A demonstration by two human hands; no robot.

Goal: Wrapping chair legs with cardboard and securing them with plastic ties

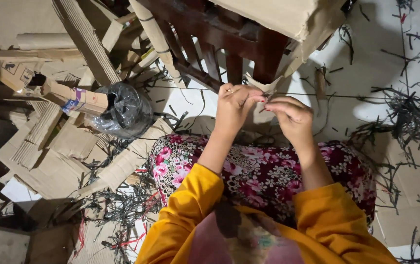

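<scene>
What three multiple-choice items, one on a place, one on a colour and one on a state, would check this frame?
1. Where does the black plastic bag lie?
A. left of the hands
B. on the lap
C. right of the hands

2. What colour are the sleeves?
A. blue
B. yellow-orange
C. white

3. How do the left hand and right hand stand?
A. flat on the floor
B. far apart at the sides
C. close together, fingertips pinching a thin strip

Answers: 1 A, the bag sits among cardboard pieces to the left. 2 B, both arms show yellow-orange cloth. 3 C, the fingertips meet at the strip, above the floral lap.
</scene>
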